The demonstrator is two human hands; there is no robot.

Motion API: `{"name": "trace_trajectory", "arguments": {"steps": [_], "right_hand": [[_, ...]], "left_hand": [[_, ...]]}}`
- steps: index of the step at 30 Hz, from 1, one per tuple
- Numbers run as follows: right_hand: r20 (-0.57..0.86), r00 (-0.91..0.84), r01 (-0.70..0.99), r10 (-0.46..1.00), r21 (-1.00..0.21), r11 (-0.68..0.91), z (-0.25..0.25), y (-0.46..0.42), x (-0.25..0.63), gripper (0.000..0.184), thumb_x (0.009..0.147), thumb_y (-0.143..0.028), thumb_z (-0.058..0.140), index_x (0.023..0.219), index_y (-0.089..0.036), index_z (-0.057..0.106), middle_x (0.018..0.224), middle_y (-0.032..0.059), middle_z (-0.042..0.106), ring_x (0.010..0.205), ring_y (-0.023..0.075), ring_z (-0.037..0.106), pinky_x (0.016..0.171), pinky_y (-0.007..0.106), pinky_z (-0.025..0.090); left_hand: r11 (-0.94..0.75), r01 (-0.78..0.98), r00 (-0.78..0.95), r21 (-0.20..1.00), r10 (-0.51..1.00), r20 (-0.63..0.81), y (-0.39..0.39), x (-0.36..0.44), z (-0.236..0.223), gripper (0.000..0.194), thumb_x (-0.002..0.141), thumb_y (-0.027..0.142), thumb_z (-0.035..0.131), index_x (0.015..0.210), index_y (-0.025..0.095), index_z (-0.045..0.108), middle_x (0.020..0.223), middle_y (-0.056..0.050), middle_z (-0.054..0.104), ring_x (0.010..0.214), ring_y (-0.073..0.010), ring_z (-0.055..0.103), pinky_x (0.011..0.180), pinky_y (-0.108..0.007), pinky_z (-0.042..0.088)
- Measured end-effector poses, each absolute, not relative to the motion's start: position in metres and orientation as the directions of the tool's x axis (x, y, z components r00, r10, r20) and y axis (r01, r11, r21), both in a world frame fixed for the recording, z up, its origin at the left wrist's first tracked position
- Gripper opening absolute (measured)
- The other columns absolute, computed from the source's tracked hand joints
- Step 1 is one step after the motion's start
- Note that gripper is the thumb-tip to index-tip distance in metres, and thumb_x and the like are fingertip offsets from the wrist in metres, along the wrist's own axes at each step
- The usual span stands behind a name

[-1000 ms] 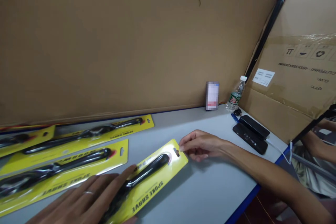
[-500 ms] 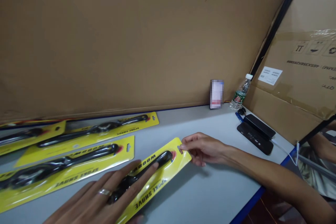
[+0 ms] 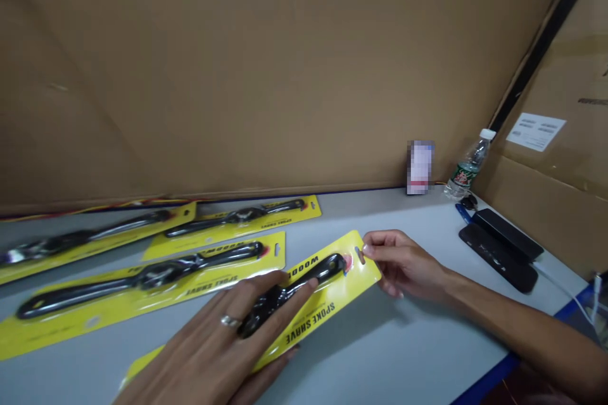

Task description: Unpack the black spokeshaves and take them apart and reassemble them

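My left hand [image 3: 223, 335], wearing a ring, lies over a packaged spoke shave [image 3: 332, 294] and grips it, fingers across the black tool and thumb under the lower edge. The package is a yellow card with clear plastic over the tool, tilted up to the right. At its far right end, my right hand [image 3: 411, 266] pinches the card's edge beside the hang hole. My left hand hides the package's middle. A second packaged spoke shave [image 3: 166, 275] lies flat on the table to the left. Behind it are two more, one package [image 3: 85, 240] partly overlapping another [image 3: 244, 216].
Against the cardboard wall [image 3: 266, 76] stands a pixelated phone-like object [image 3: 420, 168]. A water bottle [image 3: 468, 168] stands in the back right corner. Black devices [image 3: 498, 256] with a white cable [image 3: 565, 285] lie on the grey table [image 3: 370, 354] beyond my right hand.
The view has turned left, so everything sits further right and more of the left packages shows. Both hands keep hold of the same package.
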State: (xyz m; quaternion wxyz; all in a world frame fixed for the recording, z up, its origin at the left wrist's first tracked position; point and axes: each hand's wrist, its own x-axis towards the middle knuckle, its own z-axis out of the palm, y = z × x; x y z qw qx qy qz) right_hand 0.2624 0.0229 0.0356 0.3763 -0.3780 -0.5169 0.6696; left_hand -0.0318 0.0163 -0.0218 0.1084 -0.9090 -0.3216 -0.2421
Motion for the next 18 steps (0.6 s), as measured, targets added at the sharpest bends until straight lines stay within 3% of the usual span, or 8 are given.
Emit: {"name": "trace_trajectory", "arguments": {"steps": [4, 7, 9, 11, 13, 18], "right_hand": [[0.190, -0.106, 0.173, 0.976, -0.963, 0.207, 0.045, 0.013, 0.259, 0.044, 0.098, -0.050, 0.052, 0.065, -0.021, 0.050, 0.051, -0.0054, 0.051, 0.041, 0.0069, 0.043, 0.039, 0.020, 0.032], [0.319, -0.087, 0.266, 0.944, -0.905, 0.331, 0.051, -0.003, 0.249, 0.052, 0.103, -0.048, 0.044, 0.058, -0.021, 0.046, 0.049, -0.0044, 0.047, 0.046, 0.0077, 0.041, 0.047, 0.021, 0.035], [0.304, -0.182, 0.261, 0.935, -0.902, 0.344, 0.052, -0.016, 0.239, 0.055, 0.105, -0.046, 0.040, 0.057, -0.021, 0.045, 0.048, -0.0043, 0.046, 0.046, 0.0080, 0.042, 0.048, 0.022, 0.035], [0.287, -0.293, 0.257, 0.912, -0.895, 0.364, 0.050, -0.027, 0.228, 0.055, 0.106, -0.042, 0.038, 0.056, -0.021, 0.044, 0.047, -0.0053, 0.043, 0.044, 0.0073, 0.040, 0.047, 0.022, 0.034], [0.297, -0.390, 0.253, 0.872, -0.876, 0.411, 0.045, -0.035, 0.218, 0.053, 0.106, -0.037, 0.040, 0.056, -0.021, 0.041, 0.047, -0.0069, 0.038, 0.042, 0.0065, 0.036, 0.047, 0.022, 0.033], [0.356, -0.480, 0.183, 0.802, -0.853, 0.488, 0.027, -0.038, 0.205, 0.049, 0.106, -0.026, 0.039, 0.057, -0.021, 0.041, 0.051, -0.0075, 0.033, 0.043, 0.0072, 0.032, 0.051, 0.023, 0.034]], "left_hand": [[-0.789, 0.613, 0.686, -0.037, 0.508, 0.521, 0.019, -0.027, -0.010, 0.055, 0.100, 0.033, 0.046, 0.154, 0.037, 0.040, 0.130, -0.009, 0.061, 0.103, -0.0265, 0.066, 0.079, -0.037, 0.059], [-0.836, 0.549, 0.715, 0.007, 0.474, 0.514, 0.014, -0.019, 0.005, 0.044, 0.098, 0.035, 0.054, 0.142, 0.034, 0.055, 0.122, -0.008, 0.065, 0.105, -0.0267, 0.064, 0.082, -0.037, 0.057], [-0.828, 0.532, 0.670, 0.179, 0.540, 0.510, 0.005, -0.010, 0.019, 0.031, 0.098, 0.038, 0.056, 0.125, 0.027, 0.064, 0.117, -0.008, 0.067, 0.105, -0.0259, 0.064, 0.084, -0.036, 0.056], [-0.764, 0.470, 0.607, 0.442, 0.643, 0.467, -0.007, 0.000, 0.031, 0.021, 0.101, 0.035, 0.049, 0.101, 0.021, 0.065, 0.098, -0.005, 0.068, 0.088, -0.0187, 0.064, 0.076, -0.028, 0.054], [-0.684, 0.343, 0.624, 0.644, 0.678, 0.388, -0.018, 0.010, 0.040, 0.033, 0.105, 0.035, 0.040, 0.082, 0.020, 0.057, 0.074, 0.001, 0.062, 0.066, -0.0129, 0.057, 0.062, -0.022, 0.048], [-0.525, 0.161, 0.679, 0.835, 0.674, 0.292, -0.030, 0.019, 0.041, 0.043, 0.107, 0.035, 0.030, 0.072, 0.020, 0.048, 0.065, 0.002, 0.054, 0.060, -0.0109, 0.049, 0.059, -0.023, 0.040]]}}
